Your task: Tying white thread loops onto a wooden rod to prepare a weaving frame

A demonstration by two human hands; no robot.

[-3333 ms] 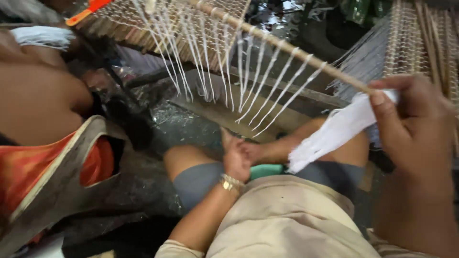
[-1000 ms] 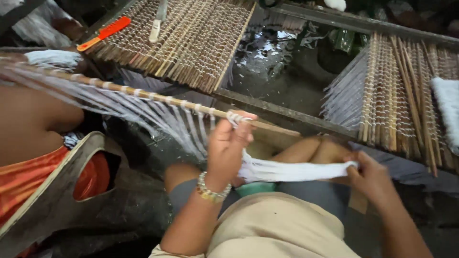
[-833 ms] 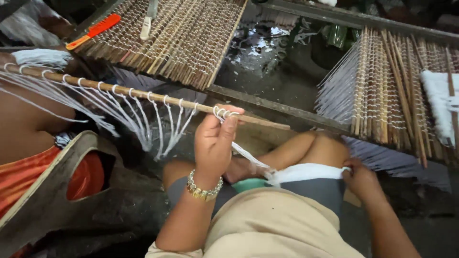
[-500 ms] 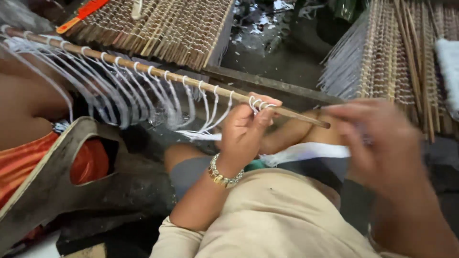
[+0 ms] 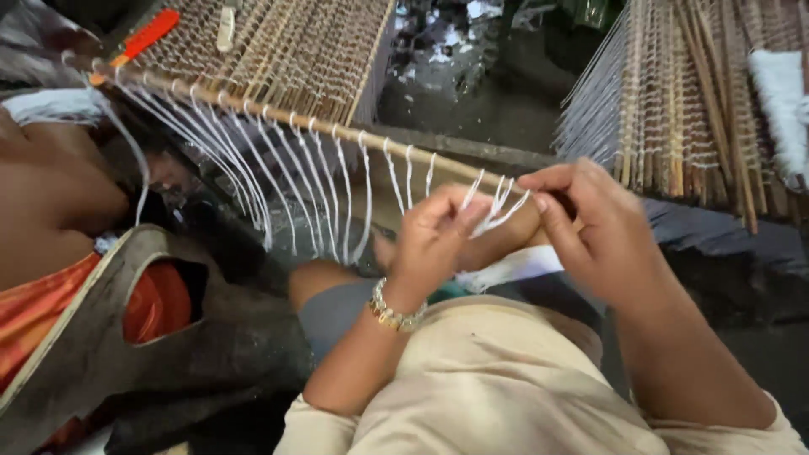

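My left hand (image 5: 434, 244) and my right hand (image 5: 590, 227) meet at the near end of a thin bamboo stick (image 5: 337, 126) that runs slantwise from the upper left down to my fingers. A row of white thread loops (image 5: 295, 181) hangs from the stick, and the last few strands fan out right between my two hands. My left fingers (image 5: 455, 211) are curled narrow, pinching those end strands just below the stick. My right fingers (image 5: 548, 181) are closed on the stick's tip, thumb under and forefinger on top, touching the same strands. A white bundle of thread (image 5: 514, 265) lies across my lap just beneath both hands. A beaded bracelet (image 5: 392, 312) sits on my left wrist. Beyond the stick lies a woven stick mat (image 5: 295, 42) with an orange-handled tool (image 5: 139, 42) on it, and a second mat (image 5: 674, 101) stands to my right. An orange cloth (image 5: 50, 303) shows at my far left.
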